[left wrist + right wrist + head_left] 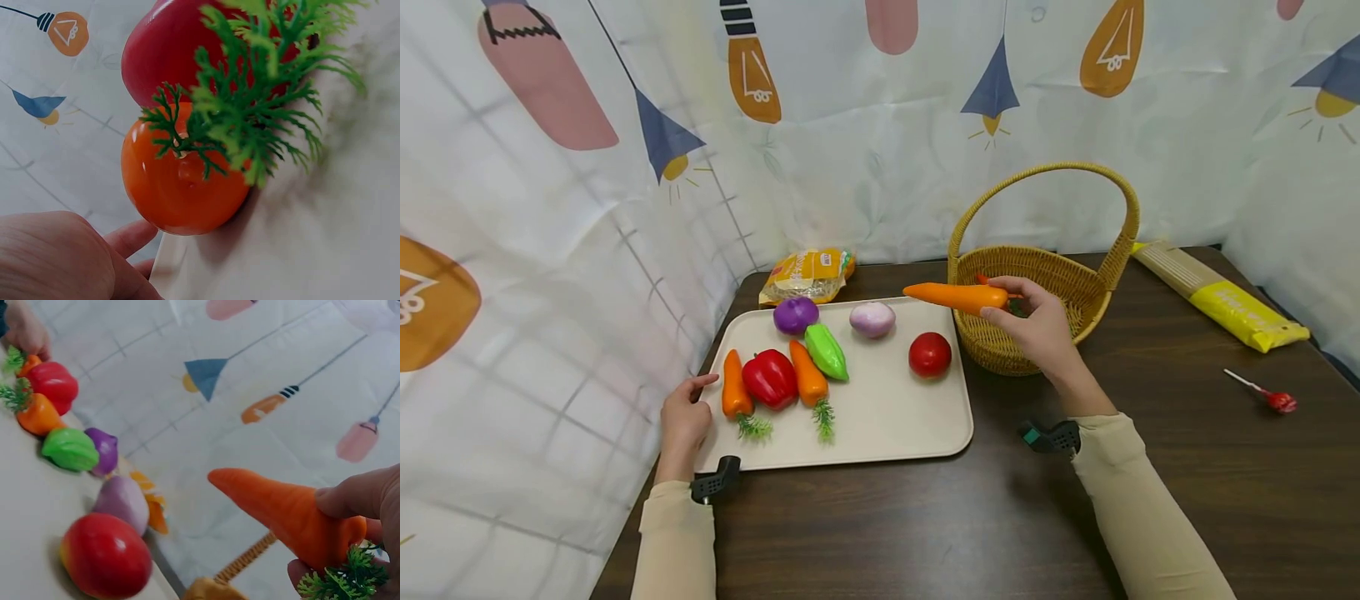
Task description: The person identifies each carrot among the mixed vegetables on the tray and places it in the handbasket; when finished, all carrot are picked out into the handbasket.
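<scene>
My right hand (1037, 325) pinches an orange carrot (955, 297) near its leafy end, in front of the wicker basket (1000, 350); the right wrist view shows thumb and fingers around the carrot (294, 515). At the left edge of the cream tray (880, 433), my left hand (687, 417) rests beside another carrot (735, 387), fingers extended toward it. The left wrist view has that carrot's blunt end (187, 187) close to the fingertips. Also on the tray are a red bell pepper (771, 380), a third carrot (807, 375), a green vegetable (826, 352) and a red round fruit (930, 355).
A purple vegetable (796, 316) and a pale purple one (872, 319) lie at the tray's back. Behind stands a yellow food packet (808, 275). To the right are a long yellow noodle packet (1221, 292) and a red lollipop (1279, 402). Something red shows inside the basket.
</scene>
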### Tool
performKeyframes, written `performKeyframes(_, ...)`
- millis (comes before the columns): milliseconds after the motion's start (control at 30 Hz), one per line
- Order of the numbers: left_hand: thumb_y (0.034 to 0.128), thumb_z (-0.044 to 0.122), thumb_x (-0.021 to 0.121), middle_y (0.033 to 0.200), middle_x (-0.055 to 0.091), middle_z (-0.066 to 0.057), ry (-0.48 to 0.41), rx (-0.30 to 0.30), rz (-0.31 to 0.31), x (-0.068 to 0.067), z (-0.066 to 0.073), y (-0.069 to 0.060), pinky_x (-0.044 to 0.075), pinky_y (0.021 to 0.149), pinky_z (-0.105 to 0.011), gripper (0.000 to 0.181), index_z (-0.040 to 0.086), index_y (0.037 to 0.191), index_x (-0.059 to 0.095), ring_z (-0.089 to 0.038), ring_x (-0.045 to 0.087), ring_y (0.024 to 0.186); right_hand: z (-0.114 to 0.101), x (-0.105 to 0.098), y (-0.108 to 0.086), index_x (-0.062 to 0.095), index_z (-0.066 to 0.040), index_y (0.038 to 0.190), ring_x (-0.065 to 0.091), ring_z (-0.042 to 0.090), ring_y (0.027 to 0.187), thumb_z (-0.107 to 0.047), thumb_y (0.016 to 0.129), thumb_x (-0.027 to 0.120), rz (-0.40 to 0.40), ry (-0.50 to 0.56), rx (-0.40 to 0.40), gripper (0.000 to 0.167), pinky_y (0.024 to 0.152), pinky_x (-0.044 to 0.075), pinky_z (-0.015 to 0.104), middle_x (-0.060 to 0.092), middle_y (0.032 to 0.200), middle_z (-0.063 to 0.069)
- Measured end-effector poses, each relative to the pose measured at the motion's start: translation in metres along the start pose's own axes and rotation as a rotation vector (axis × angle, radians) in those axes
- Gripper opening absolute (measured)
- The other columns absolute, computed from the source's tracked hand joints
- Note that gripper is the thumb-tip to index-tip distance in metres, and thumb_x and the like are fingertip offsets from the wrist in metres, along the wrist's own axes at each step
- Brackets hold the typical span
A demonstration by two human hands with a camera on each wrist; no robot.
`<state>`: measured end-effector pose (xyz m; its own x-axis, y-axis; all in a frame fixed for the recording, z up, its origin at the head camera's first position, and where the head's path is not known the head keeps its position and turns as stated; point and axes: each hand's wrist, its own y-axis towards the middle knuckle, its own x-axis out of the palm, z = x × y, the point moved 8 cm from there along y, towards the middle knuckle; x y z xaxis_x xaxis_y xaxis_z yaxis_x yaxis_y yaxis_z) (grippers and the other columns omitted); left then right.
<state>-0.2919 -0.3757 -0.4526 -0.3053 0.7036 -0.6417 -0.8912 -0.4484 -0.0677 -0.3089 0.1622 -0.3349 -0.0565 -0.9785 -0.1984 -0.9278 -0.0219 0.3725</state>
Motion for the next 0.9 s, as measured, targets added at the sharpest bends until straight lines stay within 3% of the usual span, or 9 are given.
performKeyframes(233, 0.0794, -0.010, 0.031, 0.143, 0.046, -0.024, 0.000, 0.007, -0.005, -0.001, 0.000, 0.000, 0.029, 0.110, -0.053, 0.063, 0.005, 0.136, 0.054, -0.040, 0.038, 0.134, 0.003, -0.027, 0.001, 0.060, 0.000, 0.127, 0.055, 0.014, 0.097, -0.013, 0.089, 0.070, 0.011, -0.014, -0.009, 0.042, 0.074, 0.049, 0.016, 0.057, 0.127, 0.010)
performKeyframes(467, 0.0784, -0.011, 0.032, 0.144, 0.046, -0.023, 0.001, 0.015, -0.010, -0.001, 0.001, 0.001, 0.031, 0.109, -0.053, 0.064, 0.005, 0.137, 0.054, -0.039, 0.038, 0.133, 0.009, -0.060, 0.001, 0.060, -0.003, 0.129, 0.050, 0.012, 0.110, -0.018, 0.090, 0.070, 0.033, -0.044, 0.049, 0.043, 0.082, 0.043, 0.017, 0.055, 0.131, 0.002)
performKeyframes(700, 0.0793, -0.011, 0.032, 0.144, 0.045, -0.024, 0.008, 0.014, -0.012, 0.000, 0.001, 0.001, 0.031, 0.109, -0.054, 0.063, 0.004, 0.137, 0.054, -0.040, 0.038, 0.133, 0.013, -0.088, -0.002, 0.060, -0.004, 0.129, 0.053, 0.012, 0.102, -0.016, 0.090, 0.070, 0.092, -0.044, 0.077, 0.042, 0.076, 0.047, 0.013, 0.057, 0.124, -0.005)
performKeyframes(900, 0.0786, -0.011, 0.033, 0.144, 0.045, -0.023, 0.007, 0.011, -0.003, -0.001, 0.001, 0.000, 0.031, 0.109, -0.053, 0.064, 0.004, 0.136, 0.055, -0.039, 0.039, 0.133, 0.024, -0.094, -0.001, 0.059, -0.001, 0.129, 0.052, 0.013, 0.097, -0.019, 0.090, 0.069, 0.146, -0.073, 0.098, 0.044, 0.073, 0.047, 0.012, 0.057, 0.118, -0.007)
